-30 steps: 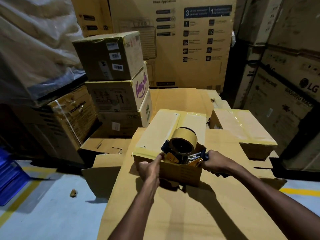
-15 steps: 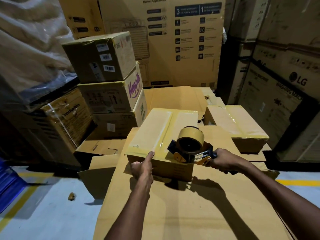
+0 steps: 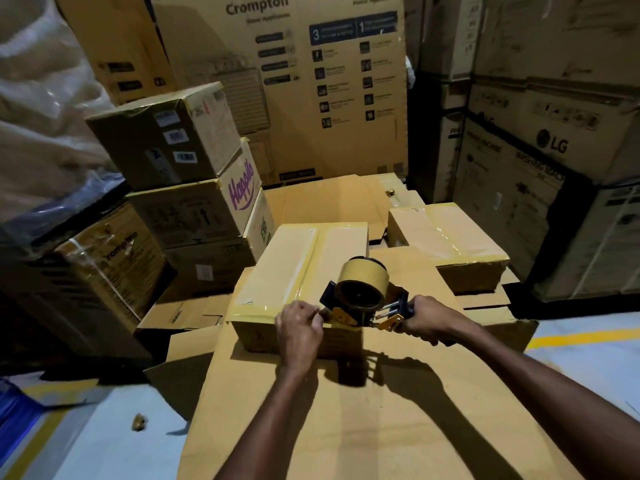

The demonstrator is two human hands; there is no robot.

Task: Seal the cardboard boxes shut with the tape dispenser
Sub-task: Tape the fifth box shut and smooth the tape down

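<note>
A cardboard box (image 3: 301, 268), its top covered with glossy yellowish tape, is seen in the middle of the scene, laid on a sheet of flattened cardboard (image 3: 346, 427) that serves as the surface. The tape dispenser (image 3: 363, 299) is set on the near right corner of this box, with its tape roll (image 3: 363, 277) raised on top and its handle pointed right. The handle is grasped by the right hand (image 3: 427, 317), whose grip is clenched round it. The left hand (image 3: 299, 329) is placed at the near top edge of the box, just left of the dispenser's front. Its fingers (image 3: 313, 311) are curled, but whether tape is pinched in that grip cannot be told. A second box (image 3: 450, 244), likewise taped over, is found farther off to the right, apart from the first. A stack of boxes (image 3: 180, 188) is piled at the left, a tall Crompton carton (image 3: 311, 98) is stood at the far side, and LG cartons (image 3: 554, 143) are stacked at the right. A pale floor (image 3: 104, 445) is visible at the near left.
</note>
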